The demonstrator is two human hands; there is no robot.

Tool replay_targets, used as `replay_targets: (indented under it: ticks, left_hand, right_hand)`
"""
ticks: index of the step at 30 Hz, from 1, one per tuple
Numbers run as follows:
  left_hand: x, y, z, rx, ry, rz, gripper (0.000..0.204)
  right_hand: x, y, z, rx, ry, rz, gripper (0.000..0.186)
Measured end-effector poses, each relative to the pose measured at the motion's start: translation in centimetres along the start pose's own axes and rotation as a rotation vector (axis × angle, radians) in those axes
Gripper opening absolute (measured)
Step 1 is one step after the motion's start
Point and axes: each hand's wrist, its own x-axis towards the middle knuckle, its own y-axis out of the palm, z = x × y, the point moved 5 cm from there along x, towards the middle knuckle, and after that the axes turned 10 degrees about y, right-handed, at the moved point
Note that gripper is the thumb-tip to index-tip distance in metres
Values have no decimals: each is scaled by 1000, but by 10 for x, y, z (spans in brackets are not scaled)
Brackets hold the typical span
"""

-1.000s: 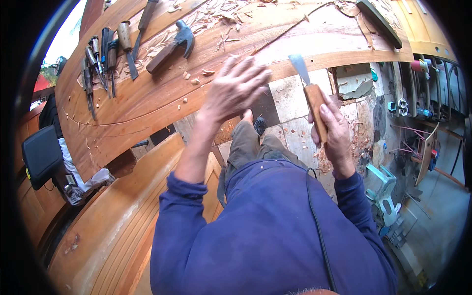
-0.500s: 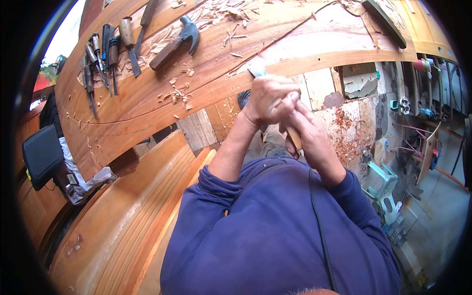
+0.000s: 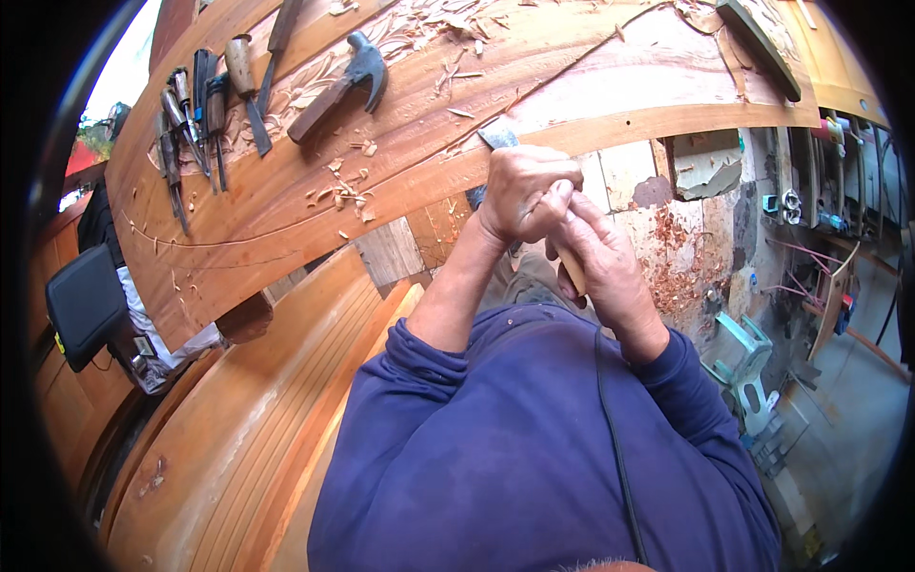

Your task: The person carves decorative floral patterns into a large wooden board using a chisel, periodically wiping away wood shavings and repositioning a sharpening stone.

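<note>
In the head view, we are clenching our left hand (image 3: pixel 524 194) round the chisel (image 3: pixel 498 135) near its blade, while our right hand (image 3: pixel 608 272) is grasping the wooden handle on the near side. The blade is lying over the panel's (image 3: pixel 257 205) near edge — whether it is biting, we cannot tell. We are judging this as paring; the next move is probably calling for steady, two-handed pressure — the hammer (image 3: pixel 326 105) is lying apart, far left.

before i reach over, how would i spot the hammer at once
Start at the big board, then its left part, where the chisels lie. The hammer is just right of them, wooden handle slanting down-left. Its curved grey head sets it apart from their straight blades.
</note>
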Motion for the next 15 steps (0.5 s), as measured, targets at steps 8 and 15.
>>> replay_targets:
  ticks: [8, 15]
  left_hand:
    - [-1, 3, 9, 27, 21, -62, 26]
    - [-7, -17, -38, 221, 148, -129, 34]
  right_hand:
    - [10, -11, 8, -237, -257, -14, 27]
    - [-24, 12, 2, -681, -750, -45, 36]
